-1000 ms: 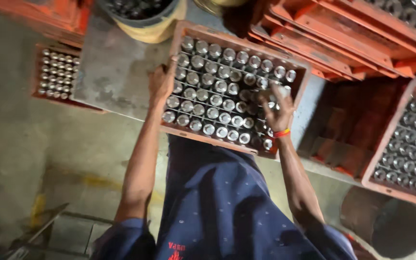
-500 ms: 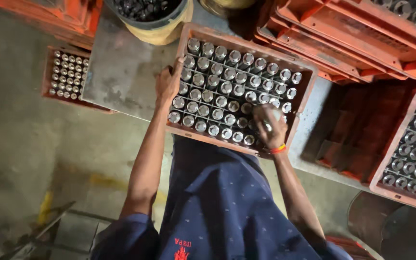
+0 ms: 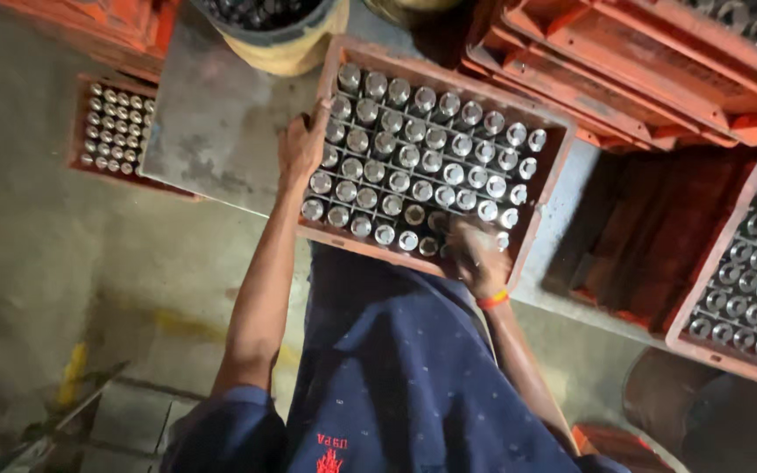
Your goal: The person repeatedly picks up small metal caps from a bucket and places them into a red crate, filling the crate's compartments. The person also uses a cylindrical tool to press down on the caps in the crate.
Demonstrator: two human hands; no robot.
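A red plastic crate (image 3: pixel 543 203) full of upright metal-capped bottles (image 3: pixel 413 158) stands on a grey metal table (image 3: pixel 212 131) in front of me. My left hand (image 3: pixel 302 144) grips the crate's left wall, fingers over the rim beside the outer bottles. My right hand (image 3: pixel 477 254), with an orange band at the wrist, is blurred. It lies curled over the bottle tops in the near row by the crate's near right corner. Whether it holds a bottle is unclear. My blue shirt hides the table's near edge.
A smaller red crate of bottles (image 3: pixel 116 131) sits low at the left. A yellow bucket (image 3: pixel 295 48) stands at the table's far edge. Empty red crates (image 3: pixel 633 79) are stacked at the upper right, another filled crate (image 3: pixel 746 289) at the right, a dark round bin (image 3: pixel 711 420) below it.
My right hand has moved from the crate's right rim down to the near row of bottles. My left hand has stayed on the left wall. The view has shifted slightly.
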